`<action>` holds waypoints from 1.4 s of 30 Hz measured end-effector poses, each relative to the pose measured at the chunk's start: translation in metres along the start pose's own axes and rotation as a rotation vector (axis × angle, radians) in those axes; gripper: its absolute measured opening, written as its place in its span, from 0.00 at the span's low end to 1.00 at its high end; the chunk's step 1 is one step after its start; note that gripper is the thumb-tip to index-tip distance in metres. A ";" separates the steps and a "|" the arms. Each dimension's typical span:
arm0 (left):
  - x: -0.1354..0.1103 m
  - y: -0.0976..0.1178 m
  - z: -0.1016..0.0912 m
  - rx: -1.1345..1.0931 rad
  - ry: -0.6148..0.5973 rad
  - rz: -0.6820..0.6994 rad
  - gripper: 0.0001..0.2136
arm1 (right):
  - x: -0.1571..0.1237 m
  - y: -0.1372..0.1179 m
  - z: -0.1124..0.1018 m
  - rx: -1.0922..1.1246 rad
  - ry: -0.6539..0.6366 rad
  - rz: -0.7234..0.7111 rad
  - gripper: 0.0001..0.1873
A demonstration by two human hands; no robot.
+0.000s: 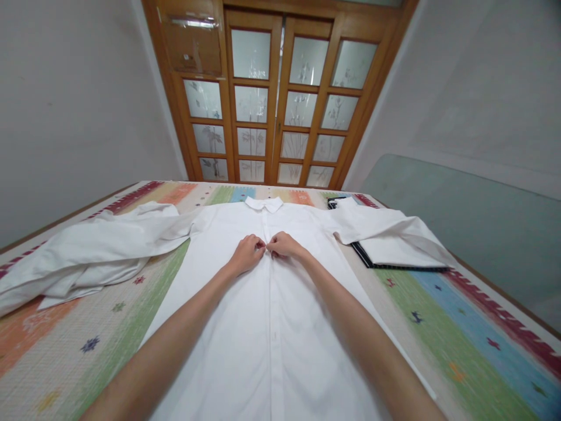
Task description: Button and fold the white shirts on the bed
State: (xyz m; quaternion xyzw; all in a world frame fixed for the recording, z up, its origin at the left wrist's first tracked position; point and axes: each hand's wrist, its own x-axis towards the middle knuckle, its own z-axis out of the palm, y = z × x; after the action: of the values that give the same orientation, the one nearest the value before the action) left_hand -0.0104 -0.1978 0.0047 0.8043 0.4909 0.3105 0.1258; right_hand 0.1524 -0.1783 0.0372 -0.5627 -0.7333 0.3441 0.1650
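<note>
A white button-up shirt [236, 345] lies front side up, collar away from me and sleeves spread to both sides. At its front placket, below the collar, my left hand [249, 252] pinches the fabric with closed fingers. My right hand [284, 244] meets it there, thumb and fingers closed on the same edge of the placket. The fingertips of both hands nearly touch. Any button between them is too small to make out. Below the hands the placket runs straight down toward me.
Under the shirt is a multicoloured striped cover [438, 333]. Crumpled white cloth [100, 275] lies by the left sleeve. Dark striped folded cloth [363, 256] shows under the right sleeve. Wooden glass-paned doors [276, 105] stand beyond; a pale green panel [460, 222] rises on the right.
</note>
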 end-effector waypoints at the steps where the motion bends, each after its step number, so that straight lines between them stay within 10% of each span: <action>1: 0.000 0.001 0.000 0.003 -0.002 -0.005 0.05 | 0.001 0.002 0.000 0.069 -0.023 0.017 0.14; 12: -0.001 0.002 0.001 0.003 0.003 0.004 0.06 | 0.001 0.019 -0.003 0.554 -0.161 -0.030 0.06; 42: 0.002 0.018 -0.006 -0.219 0.022 -0.270 0.09 | -0.001 0.007 -0.005 0.382 0.077 -0.086 0.04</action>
State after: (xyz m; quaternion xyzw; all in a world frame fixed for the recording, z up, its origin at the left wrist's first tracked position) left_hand -0.0011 -0.2048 0.0194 0.7090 0.5592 0.3509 0.2479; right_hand 0.1611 -0.1768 0.0355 -0.5019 -0.6711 0.4480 0.3114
